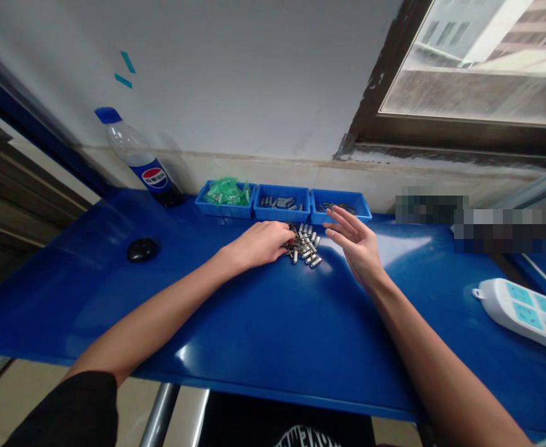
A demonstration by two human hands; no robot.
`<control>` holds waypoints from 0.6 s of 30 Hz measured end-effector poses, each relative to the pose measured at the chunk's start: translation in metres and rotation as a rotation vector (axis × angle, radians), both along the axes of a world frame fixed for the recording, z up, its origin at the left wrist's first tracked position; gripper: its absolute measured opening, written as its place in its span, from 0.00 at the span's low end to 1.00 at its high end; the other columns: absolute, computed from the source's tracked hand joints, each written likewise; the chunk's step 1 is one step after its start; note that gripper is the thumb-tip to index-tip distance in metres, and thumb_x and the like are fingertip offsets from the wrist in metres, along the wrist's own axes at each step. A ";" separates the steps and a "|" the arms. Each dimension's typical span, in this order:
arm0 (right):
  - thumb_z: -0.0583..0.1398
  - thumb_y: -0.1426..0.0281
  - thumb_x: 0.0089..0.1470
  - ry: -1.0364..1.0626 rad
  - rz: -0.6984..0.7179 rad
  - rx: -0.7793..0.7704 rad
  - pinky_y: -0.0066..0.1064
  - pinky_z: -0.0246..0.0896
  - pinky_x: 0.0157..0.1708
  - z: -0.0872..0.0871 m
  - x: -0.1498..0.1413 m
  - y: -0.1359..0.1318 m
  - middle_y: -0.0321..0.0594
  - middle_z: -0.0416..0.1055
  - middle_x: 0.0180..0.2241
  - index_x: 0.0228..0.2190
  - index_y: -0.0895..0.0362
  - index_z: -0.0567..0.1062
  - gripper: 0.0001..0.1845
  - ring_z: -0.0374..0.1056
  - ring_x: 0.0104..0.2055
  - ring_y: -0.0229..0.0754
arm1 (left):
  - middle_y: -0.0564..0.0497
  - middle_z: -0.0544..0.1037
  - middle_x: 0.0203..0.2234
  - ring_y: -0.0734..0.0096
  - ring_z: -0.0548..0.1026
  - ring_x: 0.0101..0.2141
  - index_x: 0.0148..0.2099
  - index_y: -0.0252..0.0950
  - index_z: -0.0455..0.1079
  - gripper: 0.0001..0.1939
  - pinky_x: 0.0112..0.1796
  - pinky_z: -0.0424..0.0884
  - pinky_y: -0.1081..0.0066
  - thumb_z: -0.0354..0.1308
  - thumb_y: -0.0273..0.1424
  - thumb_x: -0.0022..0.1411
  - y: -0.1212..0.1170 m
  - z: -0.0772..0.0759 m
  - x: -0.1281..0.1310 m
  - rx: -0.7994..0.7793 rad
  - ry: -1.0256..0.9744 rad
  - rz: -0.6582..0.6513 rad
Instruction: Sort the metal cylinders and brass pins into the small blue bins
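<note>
A small pile of silver metal cylinders (308, 245) mixed with thin dark screw-like pieces (290, 245) lies on the blue table (264, 329). My left hand (266, 241) reaches into the pile's left side with its fingers curled down among the pieces; what they pinch is too small and hidden to name. My right hand (354, 242) hovers right of the pile, fingers apart and holding nothing, just in front of the right blue bin (340, 217). Thin dark pieces lie in that bin. Silver cylinders lie in the middle blue bin (281, 214).
A left blue bin (224, 210) holds green plastic packets (228, 192). A Pepsi bottle (143, 161) stands by the wall, with a black computer mouse (141, 249) in front of it. At the right lies a white power strip (524, 310). A window frame (375, 127) is above.
</note>
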State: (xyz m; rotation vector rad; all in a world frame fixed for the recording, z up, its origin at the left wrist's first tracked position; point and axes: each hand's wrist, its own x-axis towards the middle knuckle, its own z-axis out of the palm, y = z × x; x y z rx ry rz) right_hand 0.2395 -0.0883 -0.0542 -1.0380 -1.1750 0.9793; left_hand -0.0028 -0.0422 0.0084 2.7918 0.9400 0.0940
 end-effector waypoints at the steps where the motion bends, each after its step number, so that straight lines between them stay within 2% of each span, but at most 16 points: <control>1: 0.73 0.61 0.51 -0.014 0.008 -0.007 0.51 0.68 0.61 0.000 0.002 0.000 0.44 0.70 0.65 0.60 0.44 0.75 0.35 0.75 0.58 0.53 | 0.44 0.81 0.42 0.60 0.80 0.41 0.44 0.35 0.78 0.06 0.37 0.70 0.69 0.62 0.24 0.65 0.000 -0.002 0.000 0.004 0.023 -0.008; 4: 0.73 0.60 0.51 -0.046 0.022 -0.038 0.52 0.68 0.62 -0.001 0.004 0.001 0.45 0.67 0.67 0.61 0.45 0.73 0.37 0.75 0.58 0.55 | 0.44 0.81 0.41 0.60 0.80 0.41 0.41 0.35 0.77 0.06 0.36 0.70 0.70 0.60 0.22 0.64 0.000 -0.007 0.000 0.027 0.039 -0.032; 9: 0.73 0.60 0.51 -0.042 0.014 -0.059 0.51 0.69 0.60 0.000 0.003 0.000 0.46 0.71 0.64 0.56 0.46 0.77 0.30 0.77 0.53 0.52 | 0.43 0.80 0.40 0.59 0.80 0.38 0.38 0.34 0.75 0.06 0.35 0.70 0.68 0.57 0.21 0.64 -0.003 -0.009 0.003 0.038 0.063 -0.021; 18: 0.73 0.57 0.50 -0.050 0.015 -0.099 0.45 0.75 0.48 0.003 -0.003 -0.002 0.46 0.76 0.58 0.51 0.50 0.80 0.27 0.78 0.48 0.49 | 0.45 0.80 0.40 0.63 0.79 0.37 0.43 0.35 0.74 0.12 0.35 0.69 0.71 0.57 0.17 0.59 -0.001 -0.009 0.003 -0.032 -0.083 -0.038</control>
